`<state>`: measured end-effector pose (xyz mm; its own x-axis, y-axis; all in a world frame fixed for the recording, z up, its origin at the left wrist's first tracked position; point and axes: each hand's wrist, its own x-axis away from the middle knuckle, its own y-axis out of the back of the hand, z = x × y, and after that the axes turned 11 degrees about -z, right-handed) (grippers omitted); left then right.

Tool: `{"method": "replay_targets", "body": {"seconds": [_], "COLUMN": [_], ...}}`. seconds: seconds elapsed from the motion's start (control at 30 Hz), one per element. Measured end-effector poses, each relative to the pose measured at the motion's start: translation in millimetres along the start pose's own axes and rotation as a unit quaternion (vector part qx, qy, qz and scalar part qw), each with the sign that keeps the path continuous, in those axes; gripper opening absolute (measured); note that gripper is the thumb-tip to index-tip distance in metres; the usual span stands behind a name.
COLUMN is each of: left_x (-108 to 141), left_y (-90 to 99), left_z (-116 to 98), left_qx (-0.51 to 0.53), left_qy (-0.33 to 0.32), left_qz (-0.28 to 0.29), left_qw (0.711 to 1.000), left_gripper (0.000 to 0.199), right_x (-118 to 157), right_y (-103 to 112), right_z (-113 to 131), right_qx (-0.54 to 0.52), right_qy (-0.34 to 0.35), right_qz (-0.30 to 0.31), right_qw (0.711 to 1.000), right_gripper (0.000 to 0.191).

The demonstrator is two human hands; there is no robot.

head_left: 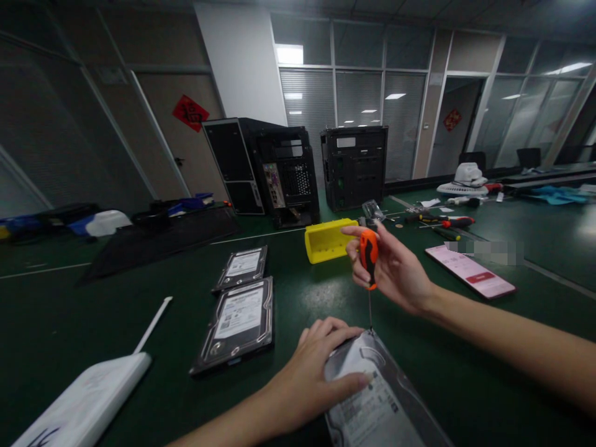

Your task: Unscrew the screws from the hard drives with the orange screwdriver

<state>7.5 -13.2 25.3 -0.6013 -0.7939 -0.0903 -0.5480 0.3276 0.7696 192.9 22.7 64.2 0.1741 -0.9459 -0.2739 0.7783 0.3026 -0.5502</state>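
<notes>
My right hand (395, 267) is closed around the orange and black handle of a screwdriver (369, 257), held upright. Its thin shaft points down, and the tip meets the far corner of a silver hard drive (386, 397). That drive lies at the bottom of the view with a white label on top. My left hand (321, 366) grips its left side, thumb across the label and fingers along the far edge. Two more hard drives, a nearer one (239, 320) and a farther one (244, 264), lie to the left, labels up.
Beyond the hands is a yellow plastic box (321, 245). A phone (470, 271) lies at right, near several hand tools (447, 221). Two black computer cases (261, 167) (354, 167) stand at the back. A white device with an antenna (88, 397) occupies the left front.
</notes>
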Motion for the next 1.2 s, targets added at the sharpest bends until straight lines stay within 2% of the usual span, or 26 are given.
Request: {"method": "replay_targets", "body": {"seconds": [0.1,0.27,0.43,0.5,0.7,0.83,1.0,1.1,1.2], "left_x": [-1,-1,-3,-6,-22,-35,-44,-48,-52], "left_y": [-0.2,0.0,-0.7,-1.7,-8.4,-11.1,-9.1,-5.3,-0.7], "left_z": [0,0,2,1,5,8,8,8,10], "left_qx": [0.001,0.002,0.014,0.015,0.006,0.006,0.028,0.036,0.054], "left_qy": [-0.001,-0.001,-0.009,-0.015,-0.046,-0.056,-0.080,-0.086,-0.093], "left_qz": [0.002,-0.001,-0.020,-0.035,-0.063,-0.064,-0.053,-0.049,-0.034], "left_qw": [1.000,1.000,1.000,0.999,0.997,0.996,0.995,0.994,0.994], "left_gripper": [0.050,0.051,0.053,0.048,0.034,0.024,0.017,0.018,0.018], "right_x": [0,-3,-4,-4,-5,-4,-6,-7,-7], "right_y": [-1,1,3,2,3,2,2,3,2], "right_z": [-3,-3,-1,-4,-8,-5,-8,-9,-8], "right_qx": [0.017,0.059,0.007,-0.011,0.003,-0.003,-0.002,0.000,-0.014], "right_qy": [0.018,0.031,-0.002,0.004,0.025,0.004,0.026,0.038,0.004], "right_qz": [-0.008,-0.034,0.005,0.007,-0.046,-0.026,-0.038,-0.037,-0.008], "right_qw": [1.000,0.997,1.000,1.000,0.999,1.000,0.999,0.999,1.000], "right_gripper": [0.022,0.018,0.031,0.027,0.020,0.031,0.017,0.017,0.031]}}
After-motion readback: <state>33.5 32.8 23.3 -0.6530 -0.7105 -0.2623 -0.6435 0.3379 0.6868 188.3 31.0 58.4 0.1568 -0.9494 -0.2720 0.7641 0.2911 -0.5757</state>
